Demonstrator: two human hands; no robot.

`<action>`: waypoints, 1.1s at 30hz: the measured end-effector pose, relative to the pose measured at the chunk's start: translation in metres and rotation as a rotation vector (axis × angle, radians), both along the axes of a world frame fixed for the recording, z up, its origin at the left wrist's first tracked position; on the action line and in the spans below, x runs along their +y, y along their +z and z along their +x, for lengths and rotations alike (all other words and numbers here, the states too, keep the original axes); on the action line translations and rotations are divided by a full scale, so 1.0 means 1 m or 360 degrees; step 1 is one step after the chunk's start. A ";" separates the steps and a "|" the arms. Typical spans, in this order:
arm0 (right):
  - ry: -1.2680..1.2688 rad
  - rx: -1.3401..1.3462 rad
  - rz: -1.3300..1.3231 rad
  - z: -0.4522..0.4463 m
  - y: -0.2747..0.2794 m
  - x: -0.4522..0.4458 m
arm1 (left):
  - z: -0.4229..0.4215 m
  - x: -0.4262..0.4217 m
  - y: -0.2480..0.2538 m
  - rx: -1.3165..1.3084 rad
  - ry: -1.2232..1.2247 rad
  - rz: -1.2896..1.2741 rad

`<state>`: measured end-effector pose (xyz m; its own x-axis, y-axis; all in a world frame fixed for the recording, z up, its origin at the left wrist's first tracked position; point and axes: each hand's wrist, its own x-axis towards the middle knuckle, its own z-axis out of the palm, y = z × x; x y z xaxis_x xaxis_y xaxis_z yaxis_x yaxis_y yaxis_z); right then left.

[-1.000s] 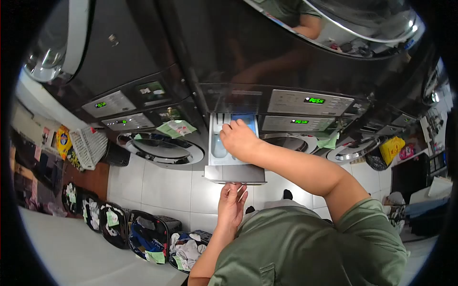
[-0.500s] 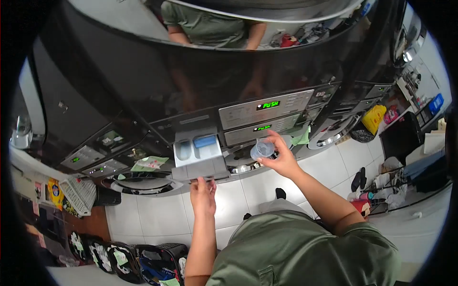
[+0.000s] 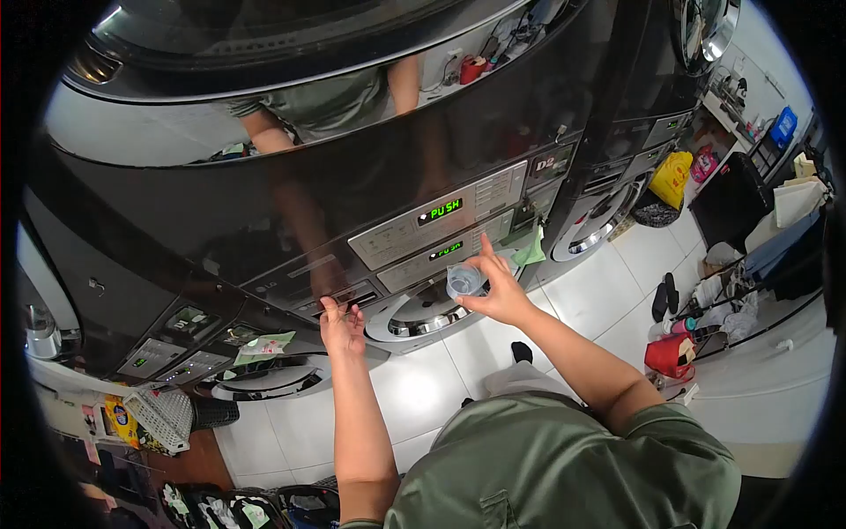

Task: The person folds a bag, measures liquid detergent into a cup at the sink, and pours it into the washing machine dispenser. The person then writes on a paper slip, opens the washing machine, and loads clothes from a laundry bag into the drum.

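Observation:
A small clear plastic cup [image 3: 464, 280] is pinched between the thumb and fingers of my right hand [image 3: 498, 289], in front of the lower control panel [image 3: 445, 251]. My left hand [image 3: 342, 326] has its fingers apart and holds nothing, close to the front of the drawer [image 3: 350, 298], which sits closed in the dark machine. Above and to the right, the upper control panel [image 3: 441, 212] shows "PUSH" in green. Below the panels is the round washer door [image 3: 412, 319], partly behind the cup and hand.
Green paper slips hang at the neighbouring machine [image 3: 264, 346] and beside the panels [image 3: 531, 247]. Baskets of clothes [image 3: 225, 510] stand at the lower left. A yellow bag [image 3: 671, 179], a red bag [image 3: 670, 356] and dark shoes [image 3: 665, 296] are at the right.
The drawer, open before, is now closed. My right hand has come out of the drawer with the clear cup and moved right. The view has turned to the right.

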<state>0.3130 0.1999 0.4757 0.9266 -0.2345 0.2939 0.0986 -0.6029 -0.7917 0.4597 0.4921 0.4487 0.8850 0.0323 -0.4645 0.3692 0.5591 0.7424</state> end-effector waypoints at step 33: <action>0.0764 0.0017 0.0009 -0.058 -0.044 -0.092 | -0.204 0.060 -0.263 -0.0394 -0.1811 0.2297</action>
<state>0.2545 0.1077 0.4316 0.9336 0.2190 0.2838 0.3566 -0.4867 -0.7975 0.2554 0.5521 0.1859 0.7964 -0.3488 -0.4940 -0.1108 -0.8872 0.4479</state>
